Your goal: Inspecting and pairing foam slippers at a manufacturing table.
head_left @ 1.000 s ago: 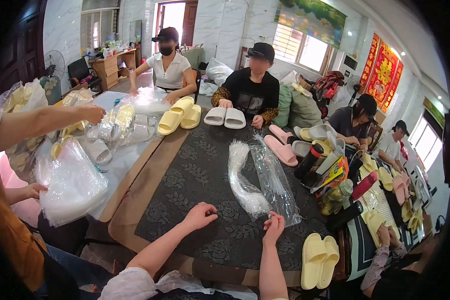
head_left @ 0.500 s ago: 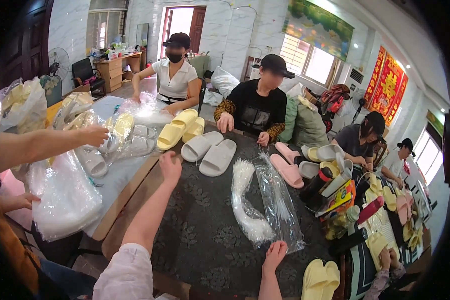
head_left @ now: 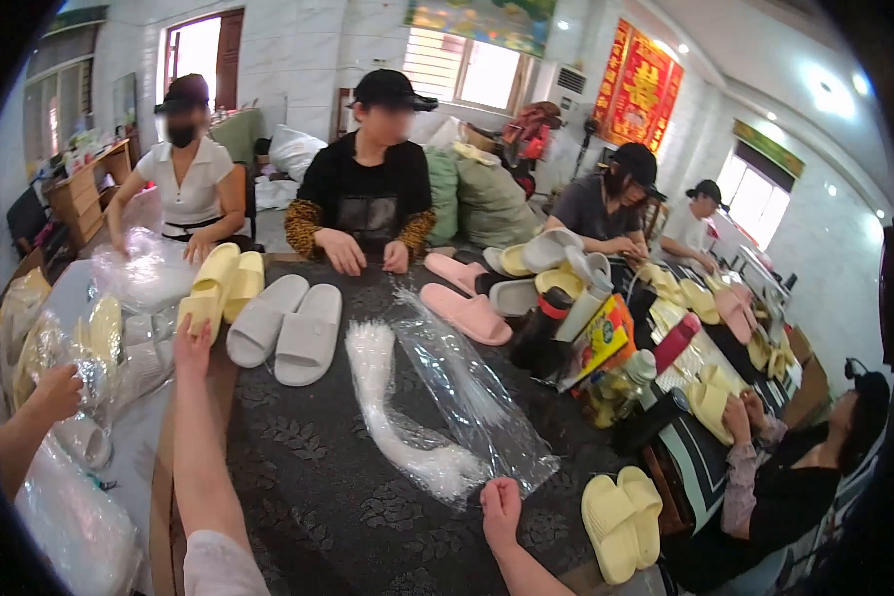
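Observation:
My left hand (head_left: 191,348) reaches up to a yellow slipper (head_left: 209,298), its stretched fingers touching the slipper's near end. A second yellow slipper (head_left: 244,282) lies right beside it. To their right rests a pair of grey slippers (head_left: 286,328). My right hand (head_left: 501,509) is closed, fingers curled, at the near edge of a clear plastic bag (head_left: 482,387); whether anything is in the fingers is hidden. Beside that bag lies a curved bundle of thin white plastic strands (head_left: 377,397). A pair of pale yellow slippers (head_left: 621,521) sits right of my right hand.
Pink slippers (head_left: 467,313) lie at the table's far side, near a dark bottle (head_left: 541,333) and a jar (head_left: 621,392). Clear plastic bags (head_left: 70,526) cover the left table. A co-worker's hand (head_left: 58,392) is at left; several co-workers sit around.
The view has swung right, so the table things appear further left. My left hand has reached forward to the yellow slipper, its fingers stretching out. My right hand stays closed near the plastic bag.

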`<state>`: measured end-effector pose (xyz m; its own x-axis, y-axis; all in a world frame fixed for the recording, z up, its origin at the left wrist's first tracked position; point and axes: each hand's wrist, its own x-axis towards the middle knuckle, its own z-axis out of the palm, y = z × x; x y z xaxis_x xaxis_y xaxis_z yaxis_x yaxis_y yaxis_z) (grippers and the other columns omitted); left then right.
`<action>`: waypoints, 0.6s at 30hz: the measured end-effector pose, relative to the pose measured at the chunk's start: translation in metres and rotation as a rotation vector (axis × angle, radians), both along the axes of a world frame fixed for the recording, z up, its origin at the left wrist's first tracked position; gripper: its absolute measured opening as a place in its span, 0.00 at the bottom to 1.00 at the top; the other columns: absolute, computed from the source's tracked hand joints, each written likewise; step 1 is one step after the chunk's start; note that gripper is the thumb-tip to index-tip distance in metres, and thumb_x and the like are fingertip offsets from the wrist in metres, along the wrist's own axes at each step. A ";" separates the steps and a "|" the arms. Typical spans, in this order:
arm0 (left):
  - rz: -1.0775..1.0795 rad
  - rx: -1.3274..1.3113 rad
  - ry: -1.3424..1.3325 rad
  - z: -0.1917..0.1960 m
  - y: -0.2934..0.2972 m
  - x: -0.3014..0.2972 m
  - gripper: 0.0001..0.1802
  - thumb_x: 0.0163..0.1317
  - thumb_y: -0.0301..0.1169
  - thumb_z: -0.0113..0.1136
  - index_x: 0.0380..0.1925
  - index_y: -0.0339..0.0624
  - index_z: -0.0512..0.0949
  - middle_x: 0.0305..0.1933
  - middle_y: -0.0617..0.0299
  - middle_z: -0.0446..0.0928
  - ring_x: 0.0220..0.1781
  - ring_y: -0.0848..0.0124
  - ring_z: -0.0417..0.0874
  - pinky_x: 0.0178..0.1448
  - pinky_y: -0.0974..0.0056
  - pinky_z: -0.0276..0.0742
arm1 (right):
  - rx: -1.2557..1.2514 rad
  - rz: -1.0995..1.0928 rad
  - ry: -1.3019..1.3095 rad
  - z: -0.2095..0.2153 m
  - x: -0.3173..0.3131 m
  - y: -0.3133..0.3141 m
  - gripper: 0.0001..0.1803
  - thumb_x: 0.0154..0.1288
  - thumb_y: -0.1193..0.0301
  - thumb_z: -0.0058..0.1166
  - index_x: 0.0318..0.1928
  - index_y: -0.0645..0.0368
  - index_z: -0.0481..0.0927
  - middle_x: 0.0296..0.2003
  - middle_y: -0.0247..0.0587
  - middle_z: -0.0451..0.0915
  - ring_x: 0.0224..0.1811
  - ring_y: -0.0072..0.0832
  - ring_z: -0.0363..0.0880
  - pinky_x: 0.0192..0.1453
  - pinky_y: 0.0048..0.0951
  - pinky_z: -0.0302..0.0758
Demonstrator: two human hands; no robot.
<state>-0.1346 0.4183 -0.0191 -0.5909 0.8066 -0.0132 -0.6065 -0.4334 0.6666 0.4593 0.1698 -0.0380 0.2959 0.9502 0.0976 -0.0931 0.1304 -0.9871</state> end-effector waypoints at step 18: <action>-0.358 -0.346 0.844 0.110 -0.212 0.153 0.06 0.56 0.34 0.59 0.26 0.45 0.80 0.27 0.71 0.75 0.29 0.78 0.75 0.33 0.70 0.68 | 0.131 0.014 0.166 -0.002 0.009 -0.002 0.05 0.73 0.70 0.47 0.39 0.58 0.71 0.26 0.29 0.71 0.24 0.14 0.65 0.28 0.17 0.63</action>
